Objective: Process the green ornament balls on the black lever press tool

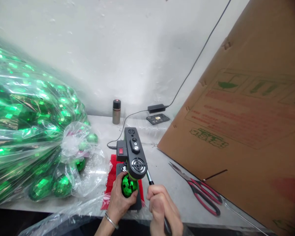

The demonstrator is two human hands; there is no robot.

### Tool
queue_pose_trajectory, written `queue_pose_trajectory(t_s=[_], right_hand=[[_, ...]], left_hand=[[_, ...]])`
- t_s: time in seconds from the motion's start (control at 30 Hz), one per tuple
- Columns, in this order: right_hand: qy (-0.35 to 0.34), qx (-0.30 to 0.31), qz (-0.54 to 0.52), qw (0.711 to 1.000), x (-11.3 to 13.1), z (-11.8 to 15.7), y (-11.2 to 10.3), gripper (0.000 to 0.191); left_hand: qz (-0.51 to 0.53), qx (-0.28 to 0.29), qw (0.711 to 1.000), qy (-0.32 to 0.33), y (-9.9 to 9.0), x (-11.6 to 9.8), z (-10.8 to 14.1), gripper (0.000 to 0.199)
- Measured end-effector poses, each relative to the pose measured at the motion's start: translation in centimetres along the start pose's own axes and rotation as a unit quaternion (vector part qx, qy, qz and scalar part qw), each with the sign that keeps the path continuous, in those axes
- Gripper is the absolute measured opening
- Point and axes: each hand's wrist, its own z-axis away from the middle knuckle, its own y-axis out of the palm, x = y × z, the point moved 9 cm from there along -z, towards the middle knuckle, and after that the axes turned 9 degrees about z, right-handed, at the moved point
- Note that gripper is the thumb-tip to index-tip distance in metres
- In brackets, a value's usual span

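Observation:
My left hand (120, 200), with a metal bangle at its wrist, is closed round a shiny green faceted bauble (129, 186). It holds the bauble's top up against the underside of the head of a small black bench press (135, 150). Beside the head, my right hand (164, 209) is wrapped in a fist round the machine's lever (150, 179), a metal rod with a dark grip. A red cloth (111, 183) lies under the machine's black base. The contact point between bauble and machine is partly hidden.
A big clear plastic bag (31, 108) full of green baubles fills the left. At right leans a large cardboard box (236, 114), with red-handled scissors (204, 195) before it. Behind stand a dark-capped bottle (116, 113), a power adapter (157, 108) and a phone (158, 119).

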Motion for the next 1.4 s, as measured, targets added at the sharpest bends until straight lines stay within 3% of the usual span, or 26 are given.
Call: queue_pose_trajectory(t_s=[0.23,0.63,0.93,1.4], right_hand=[[0.098,-0.031,-0.009,0.995,-0.7,0.7,0.2,0.036],[0.098,-0.064,0.000,0.993,-0.7,1.0,0.3,0.036],[0.108,-0.100,0.008,0.989,-0.6,1.2,0.3,0.037],[0.115,-0.098,0.014,0.988,-0.5,1.3,0.2,0.037]], left_hand=[[0.002,0.019,1.000,-0.002,0.0,0.7,0.0,0.065],[-0.011,0.031,0.999,-0.008,0.2,1.1,-0.1,0.070],[-0.015,-0.004,0.999,-0.037,0.3,1.2,0.1,0.074],[-0.015,-0.008,0.999,-0.030,0.1,0.7,0.0,0.076]])
